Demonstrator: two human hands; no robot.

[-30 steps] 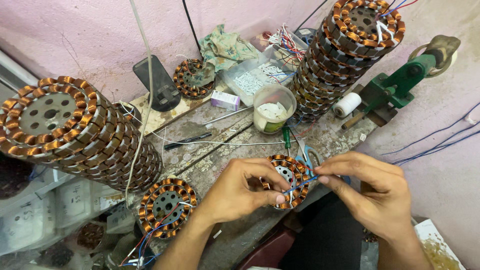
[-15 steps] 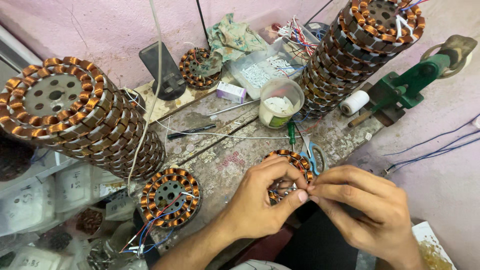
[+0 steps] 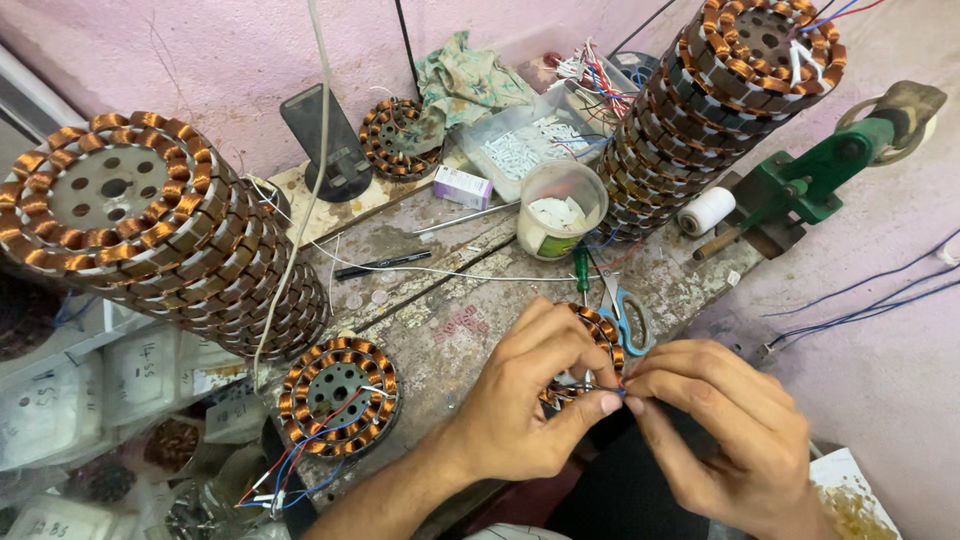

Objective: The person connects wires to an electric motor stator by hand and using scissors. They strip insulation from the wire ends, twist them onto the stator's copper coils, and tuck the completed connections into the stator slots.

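Both hands met over one copper-wound stator (image 3: 592, 345) at the near edge of the table (image 3: 470, 300): the left hand (image 3: 525, 410) curled around the stator's near rim with thumb and forefinger pinched together, and the right hand (image 3: 715, 420) closed its fingertips against them on what looked like thin lead wires, too small to tell apart. The stator looked like a stiff steel ring, probably weighty for its size, best held by its outer rim; the copper coils and fine wires seemed the delicate parts, easily nicked or bent. Just beyond it lay blue-handled scissors (image 3: 632, 318) and a green-handled screwdriver (image 3: 581, 270). Farther out stood a plastic cup (image 3: 560, 208), a second stator with red and blue leads (image 3: 338, 393) to the left, and tall stacks of stators at the left (image 3: 150, 230) and the right (image 3: 725, 110).
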